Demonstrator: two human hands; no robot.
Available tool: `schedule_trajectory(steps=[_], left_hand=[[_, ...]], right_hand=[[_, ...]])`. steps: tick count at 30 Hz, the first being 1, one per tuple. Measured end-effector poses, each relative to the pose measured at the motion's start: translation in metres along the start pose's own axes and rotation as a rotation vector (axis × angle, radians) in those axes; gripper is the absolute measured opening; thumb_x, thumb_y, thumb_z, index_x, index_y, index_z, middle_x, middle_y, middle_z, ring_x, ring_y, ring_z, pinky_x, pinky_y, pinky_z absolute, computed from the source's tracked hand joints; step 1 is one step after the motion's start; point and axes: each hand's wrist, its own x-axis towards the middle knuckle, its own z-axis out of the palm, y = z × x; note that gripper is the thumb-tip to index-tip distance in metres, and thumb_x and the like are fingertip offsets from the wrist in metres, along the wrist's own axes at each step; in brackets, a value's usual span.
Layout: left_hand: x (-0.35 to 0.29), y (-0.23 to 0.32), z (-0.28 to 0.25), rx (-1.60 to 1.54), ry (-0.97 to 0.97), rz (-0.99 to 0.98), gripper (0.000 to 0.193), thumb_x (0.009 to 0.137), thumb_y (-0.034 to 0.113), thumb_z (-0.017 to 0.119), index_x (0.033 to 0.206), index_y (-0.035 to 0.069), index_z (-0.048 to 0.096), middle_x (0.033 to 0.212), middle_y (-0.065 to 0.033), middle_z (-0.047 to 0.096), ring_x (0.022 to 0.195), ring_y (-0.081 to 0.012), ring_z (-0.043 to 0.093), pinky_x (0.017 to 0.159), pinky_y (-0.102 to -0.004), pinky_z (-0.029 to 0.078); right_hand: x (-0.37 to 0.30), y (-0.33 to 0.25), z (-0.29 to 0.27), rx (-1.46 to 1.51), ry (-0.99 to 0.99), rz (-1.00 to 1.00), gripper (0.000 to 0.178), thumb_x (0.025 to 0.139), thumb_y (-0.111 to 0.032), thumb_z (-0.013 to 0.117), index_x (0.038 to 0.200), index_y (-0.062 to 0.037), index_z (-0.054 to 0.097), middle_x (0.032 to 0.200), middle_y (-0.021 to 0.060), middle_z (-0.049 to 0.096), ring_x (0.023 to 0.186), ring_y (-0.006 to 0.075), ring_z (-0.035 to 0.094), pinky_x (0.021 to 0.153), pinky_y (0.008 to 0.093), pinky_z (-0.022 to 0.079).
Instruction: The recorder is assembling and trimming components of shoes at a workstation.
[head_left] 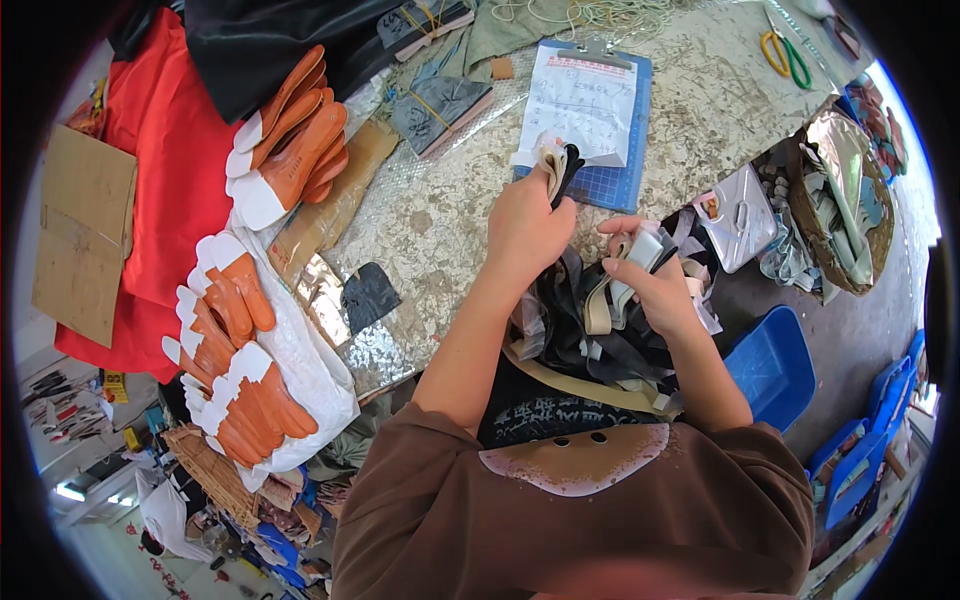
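Note:
My left hand [528,228] is closed around a small bundle of beige and black strips [561,170], whose ends rise above my fist beside the clipboard. To its right, my right hand [655,285] grips folded strips [628,282] in white, grey, beige and black between thumb and fingers. Below both hands, at my lap, lies a tangled heap of black, grey and beige strips [585,325]. The blue clipboard [638,130] carries a white handwritten sheet [575,100] on the worn table, just beyond my left hand.
Orange insoles with white tips [305,155] are stacked at the left, with more on a white bag [330,365]. A dark cut piece [370,297] lies on the worktable [440,215]. Scissors [785,55] are far right; a blue bin [775,365] stands right of my arm.

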Motion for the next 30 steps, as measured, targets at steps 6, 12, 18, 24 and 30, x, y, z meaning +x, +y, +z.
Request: schedule_trajectory(steps=[6, 12, 18, 24, 30], left_hand=[[0.002, -0.006, -0.001, -0.094, -0.022, -0.023, 0.033, 0.076, 0.017, 0.057, 0.104, -0.001, 0.060, 0.083, -0.0240, 0.065, 0.082, -0.0433, 0.062, 0.074, -0.0495, 0.048], [0.006, -0.010, -0.001, -0.135, -0.068, -0.048, 0.026, 0.076, 0.017, 0.057, 0.093, -0.003, 0.059, 0.080, -0.0249, 0.063, 0.079, -0.0442, 0.061, 0.071, -0.0494, 0.047], [0.006, -0.008, -0.001, -0.119, -0.088, -0.048, 0.026, 0.076, 0.017, 0.057, 0.090, -0.004, 0.059, 0.078, -0.0251, 0.063, 0.078, -0.0441, 0.061, 0.070, -0.0485, 0.047], [0.006, -0.008, -0.002, -0.149, -0.077, -0.063, 0.025, 0.077, 0.018, 0.057, 0.089, -0.004, 0.059, 0.074, -0.0244, 0.062, 0.075, -0.0436, 0.061, 0.067, -0.0470, 0.047], [0.005, -0.008, -0.003, -0.146, -0.076, -0.063, 0.024, 0.077, 0.018, 0.057, 0.090, -0.003, 0.060, 0.074, -0.0237, 0.063, 0.075, -0.0433, 0.061, 0.068, -0.0464, 0.047]], right_hand=[[0.010, 0.002, 0.000, 0.026, 0.070, 0.047, 0.037, 0.080, -0.002, 0.066, 0.116, -0.0076, 0.057, 0.087, -0.0060, 0.051, 0.074, 0.0029, 0.049, 0.062, 0.0183, 0.038], [0.019, 0.010, -0.001, 0.094, 0.076, 0.023, 0.042, 0.080, -0.001, 0.065, 0.121, -0.0064, 0.055, 0.090, -0.0050, 0.051, 0.080, 0.0043, 0.050, 0.067, 0.0195, 0.041], [0.018, 0.014, -0.002, 0.037, 0.077, 0.007, 0.032, 0.080, -0.003, 0.067, 0.111, -0.0059, 0.059, 0.093, -0.0036, 0.052, 0.083, 0.0046, 0.050, 0.071, 0.0199, 0.041], [0.018, 0.004, 0.001, -0.007, 0.123, 0.120, 0.018, 0.081, -0.008, 0.068, 0.097, -0.0072, 0.061, 0.081, -0.0043, 0.056, 0.066, 0.0028, 0.050, 0.055, 0.0188, 0.038], [0.019, 0.008, -0.001, -0.013, 0.102, 0.090, 0.015, 0.081, -0.010, 0.068, 0.093, -0.0081, 0.059, 0.077, -0.0052, 0.056, 0.060, 0.0020, 0.048, 0.050, 0.0185, 0.035]])
